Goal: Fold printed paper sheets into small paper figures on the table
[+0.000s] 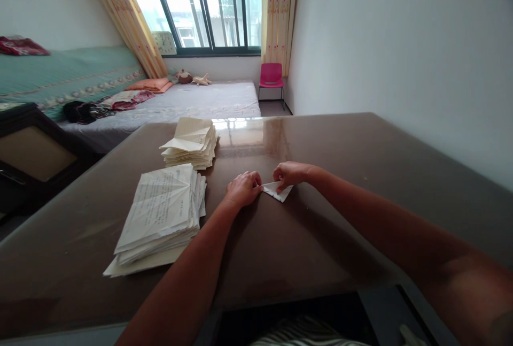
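A small piece of folded white paper (284, 196) lies on the brown table (340, 143), its pointed corner toward me. My left hand (243, 188) pinches the paper's left tip, fingers curled together. From the right, my right hand (289, 173) presses on the paper's upper part with thumb and bent fingers, hiding some of it. To the left of my left hand sits a stack of creased printed sheets (156, 201). Behind that stack is a second pile of cream-coloured folded paper (190, 140).
Beyond the table stands a bed (224, 97) with soft toys, orange pillows (150, 85) and clothes on it. A pink chair (271, 75) is by the window wall. A dark cabinet (36, 148) is at the left, and a white wall (401, 41) runs along the right.
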Demonstrator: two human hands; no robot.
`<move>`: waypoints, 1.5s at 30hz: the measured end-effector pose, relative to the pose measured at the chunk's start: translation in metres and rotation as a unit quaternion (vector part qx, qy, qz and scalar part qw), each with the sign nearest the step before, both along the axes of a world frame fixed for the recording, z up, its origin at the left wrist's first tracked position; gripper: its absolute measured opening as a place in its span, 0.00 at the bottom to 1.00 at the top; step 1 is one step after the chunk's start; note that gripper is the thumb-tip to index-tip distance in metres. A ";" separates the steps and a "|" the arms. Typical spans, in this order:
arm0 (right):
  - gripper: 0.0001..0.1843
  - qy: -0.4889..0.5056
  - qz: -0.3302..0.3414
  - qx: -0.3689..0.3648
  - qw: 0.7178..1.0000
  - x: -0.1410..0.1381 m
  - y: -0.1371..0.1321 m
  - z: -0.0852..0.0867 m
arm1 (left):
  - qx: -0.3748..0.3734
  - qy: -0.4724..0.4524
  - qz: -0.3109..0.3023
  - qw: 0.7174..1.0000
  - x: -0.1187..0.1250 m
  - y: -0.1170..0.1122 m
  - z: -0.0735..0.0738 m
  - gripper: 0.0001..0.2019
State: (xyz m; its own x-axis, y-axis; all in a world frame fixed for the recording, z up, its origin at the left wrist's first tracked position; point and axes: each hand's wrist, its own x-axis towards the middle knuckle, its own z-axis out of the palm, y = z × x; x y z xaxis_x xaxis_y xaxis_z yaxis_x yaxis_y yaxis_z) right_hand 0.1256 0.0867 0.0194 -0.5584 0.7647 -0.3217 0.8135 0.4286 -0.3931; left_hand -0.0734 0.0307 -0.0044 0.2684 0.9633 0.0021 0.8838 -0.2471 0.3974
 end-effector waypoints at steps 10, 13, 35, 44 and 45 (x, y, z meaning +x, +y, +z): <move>0.16 0.310 -0.146 0.044 0.939 0.025 -0.032 -0.027 | -0.032 -0.268 0.057 0.961 0.002 0.009 -0.011 0.14; 0.11 0.266 -0.169 0.207 0.926 0.011 -0.051 -0.031 | -0.099 -0.367 0.046 0.924 0.021 0.001 -0.016 0.18; 0.23 0.406 -0.087 -0.077 0.906 0.028 -0.040 -0.042 | -0.198 -0.470 -0.047 0.859 0.034 -0.009 -0.007 0.31; 0.20 0.420 -0.072 -0.108 0.898 0.030 -0.038 -0.040 | -0.145 -0.418 -0.058 0.895 0.038 -0.006 -0.010 0.31; 0.21 0.421 -0.070 -0.112 0.898 0.031 -0.037 -0.039 | -0.148 -0.416 -0.064 0.895 0.038 -0.007 -0.009 0.32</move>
